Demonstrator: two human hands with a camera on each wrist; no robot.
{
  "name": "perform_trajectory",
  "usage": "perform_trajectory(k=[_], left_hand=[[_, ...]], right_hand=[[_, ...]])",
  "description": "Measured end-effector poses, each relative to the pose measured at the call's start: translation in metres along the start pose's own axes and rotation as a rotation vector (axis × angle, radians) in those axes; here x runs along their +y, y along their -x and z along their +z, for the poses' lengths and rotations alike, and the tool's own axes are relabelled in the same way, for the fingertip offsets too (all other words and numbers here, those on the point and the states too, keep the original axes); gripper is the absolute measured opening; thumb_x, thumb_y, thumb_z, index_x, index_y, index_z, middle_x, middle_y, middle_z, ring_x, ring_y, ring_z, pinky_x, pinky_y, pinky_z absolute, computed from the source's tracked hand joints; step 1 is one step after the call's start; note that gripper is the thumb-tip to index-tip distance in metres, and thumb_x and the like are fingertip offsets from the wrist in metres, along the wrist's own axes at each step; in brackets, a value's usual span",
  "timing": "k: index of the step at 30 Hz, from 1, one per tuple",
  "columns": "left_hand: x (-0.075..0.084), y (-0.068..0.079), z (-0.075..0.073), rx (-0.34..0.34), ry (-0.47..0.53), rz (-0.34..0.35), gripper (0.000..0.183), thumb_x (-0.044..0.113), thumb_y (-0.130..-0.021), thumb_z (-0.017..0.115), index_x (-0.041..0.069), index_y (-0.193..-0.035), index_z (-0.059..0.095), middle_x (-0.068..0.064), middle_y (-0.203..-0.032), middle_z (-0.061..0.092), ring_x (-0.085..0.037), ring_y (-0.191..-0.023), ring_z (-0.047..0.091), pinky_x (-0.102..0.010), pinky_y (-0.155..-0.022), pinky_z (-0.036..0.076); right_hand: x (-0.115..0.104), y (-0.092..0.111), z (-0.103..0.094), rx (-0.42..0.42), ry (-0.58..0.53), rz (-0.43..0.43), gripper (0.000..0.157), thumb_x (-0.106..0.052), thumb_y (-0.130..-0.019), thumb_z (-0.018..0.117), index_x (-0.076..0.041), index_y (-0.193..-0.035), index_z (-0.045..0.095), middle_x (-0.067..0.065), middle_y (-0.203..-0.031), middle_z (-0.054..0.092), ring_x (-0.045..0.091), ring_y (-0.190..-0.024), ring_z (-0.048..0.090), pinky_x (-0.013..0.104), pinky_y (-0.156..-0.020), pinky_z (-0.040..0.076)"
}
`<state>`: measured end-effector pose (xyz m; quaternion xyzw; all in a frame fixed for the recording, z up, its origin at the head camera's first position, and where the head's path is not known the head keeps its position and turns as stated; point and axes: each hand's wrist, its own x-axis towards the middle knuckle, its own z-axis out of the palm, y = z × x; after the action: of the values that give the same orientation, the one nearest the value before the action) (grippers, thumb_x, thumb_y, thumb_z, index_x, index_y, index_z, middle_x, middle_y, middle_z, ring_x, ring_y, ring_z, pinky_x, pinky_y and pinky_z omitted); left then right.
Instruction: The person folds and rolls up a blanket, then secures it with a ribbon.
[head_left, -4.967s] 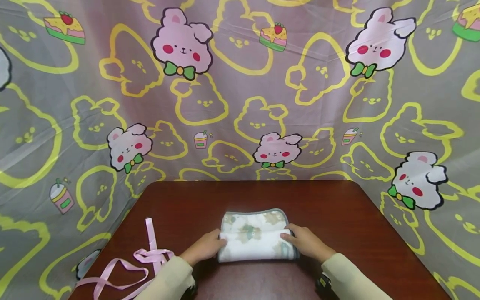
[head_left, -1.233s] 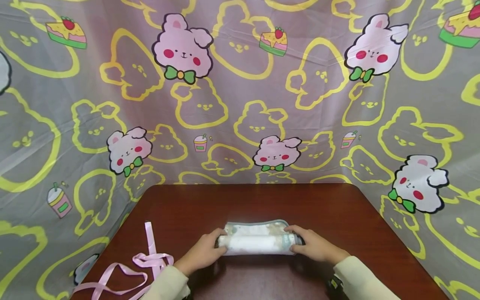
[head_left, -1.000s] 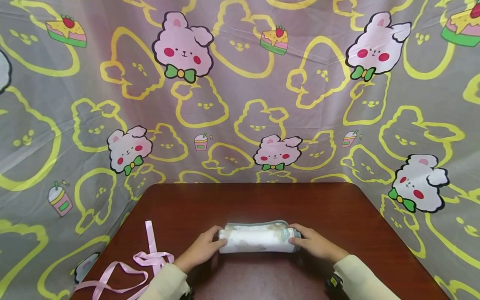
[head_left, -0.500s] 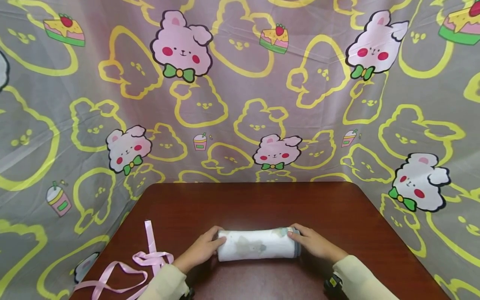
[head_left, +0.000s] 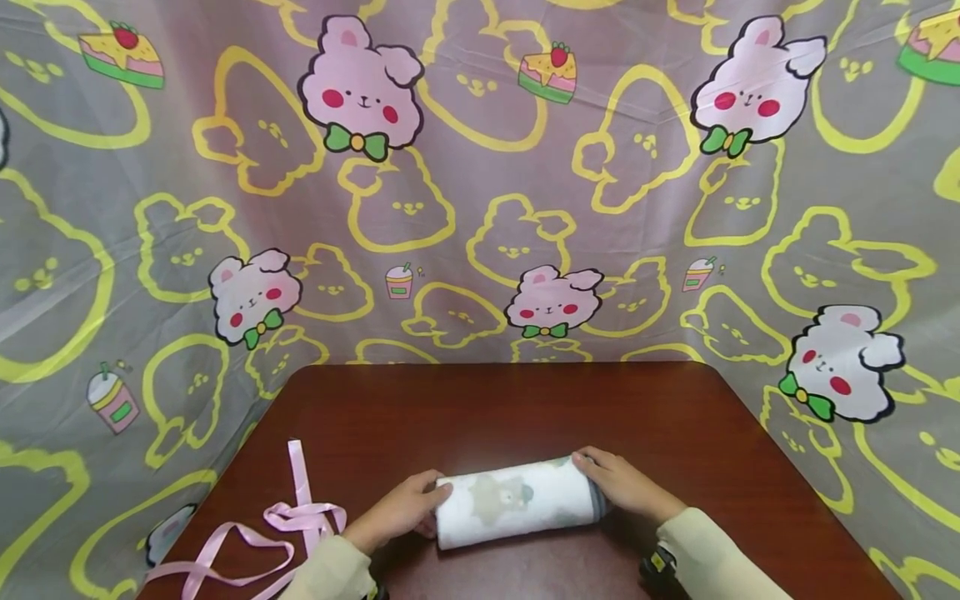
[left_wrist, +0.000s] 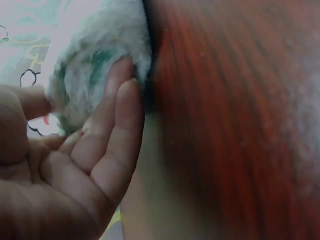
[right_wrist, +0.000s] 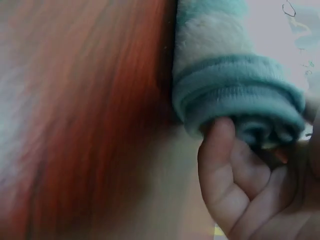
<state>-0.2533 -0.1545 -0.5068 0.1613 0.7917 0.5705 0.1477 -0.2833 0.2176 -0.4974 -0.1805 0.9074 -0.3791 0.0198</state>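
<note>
A towel (head_left: 517, 507), white with a bear print and a grey-blue edge, lies rolled into a cylinder on the brown table. My left hand (head_left: 399, 510) holds its left end, thumb on top. At the right end my right hand (head_left: 626, 485) holds the roll near the grey-blue trim. The left wrist view shows fingers (left_wrist: 127, 100) against the coiled end of the towel (left_wrist: 75, 85). In the right wrist view, a fingertip of the right hand (right_wrist: 260, 190) touches the trimmed end of the towel (right_wrist: 225, 75). The roll slants, its left end closer to me.
A loose pink ribbon (head_left: 300, 483) lies in loops on the left of the table (head_left: 495, 400). A cartoon-printed curtain (head_left: 480, 167) surrounds the table at the back and both sides.
The towel went from a folded piece with a flap to a full roll, its bear print now facing up. Its left end has swung towards me, and the left hand with it. The ribbon stayed put.
</note>
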Motion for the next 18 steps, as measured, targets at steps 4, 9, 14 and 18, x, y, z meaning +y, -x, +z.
perform_trajectory(k=[4, 9, 14, 18], left_hand=[[0.000, -0.006, 0.001, 0.057, -0.101, 0.022, 0.034, 0.031, -0.101, 0.053, -0.002, -0.107, 0.057, -0.009, -0.078, 0.058, -0.020, -0.055, 0.060, -0.040, -0.049, 0.054], [0.003, -0.014, 0.002, 0.129, -0.297, 0.059, 0.032, 0.032, -0.099, 0.056, 0.001, -0.096, 0.061, -0.005, -0.073, 0.058, -0.016, -0.053, 0.058, -0.033, -0.045, 0.051], [0.004, -0.019, 0.002, 0.176, -0.459, 0.071, 0.028, 0.031, -0.097, 0.059, 0.004, -0.091, 0.063, -0.002, -0.069, 0.057, -0.014, -0.055, 0.056, -0.032, -0.048, 0.049], [0.008, -0.020, 0.004, 0.303, -0.734, 0.145, 0.021, 0.030, -0.094, 0.063, 0.010, -0.093, 0.067, -0.002, -0.074, 0.063, -0.020, -0.063, 0.060, -0.037, -0.055, 0.046]], right_hand=[[-0.002, -0.008, 0.004, 0.039, 0.015, 0.065, 0.042, -0.042, -0.102, 0.047, -0.006, -0.113, 0.064, 0.006, -0.099, 0.064, 0.019, -0.086, 0.058, 0.038, -0.064, 0.049], [-0.001, -0.013, 0.008, 0.071, 0.093, 0.116, 0.040, -0.041, -0.101, 0.049, -0.006, -0.111, 0.066, 0.005, -0.094, 0.065, 0.018, -0.076, 0.059, 0.037, -0.058, 0.050], [0.002, -0.013, 0.012, 0.025, 0.144, 0.112, 0.045, -0.044, -0.101, 0.048, -0.004, -0.114, 0.065, 0.012, -0.099, 0.066, 0.020, -0.053, 0.057, 0.037, -0.040, 0.046], [-0.004, -0.012, 0.012, 0.069, 0.239, 0.042, 0.042, -0.040, -0.100, 0.051, -0.003, -0.115, 0.066, 0.012, -0.106, 0.067, 0.030, -0.079, 0.066, 0.046, -0.067, 0.053]])
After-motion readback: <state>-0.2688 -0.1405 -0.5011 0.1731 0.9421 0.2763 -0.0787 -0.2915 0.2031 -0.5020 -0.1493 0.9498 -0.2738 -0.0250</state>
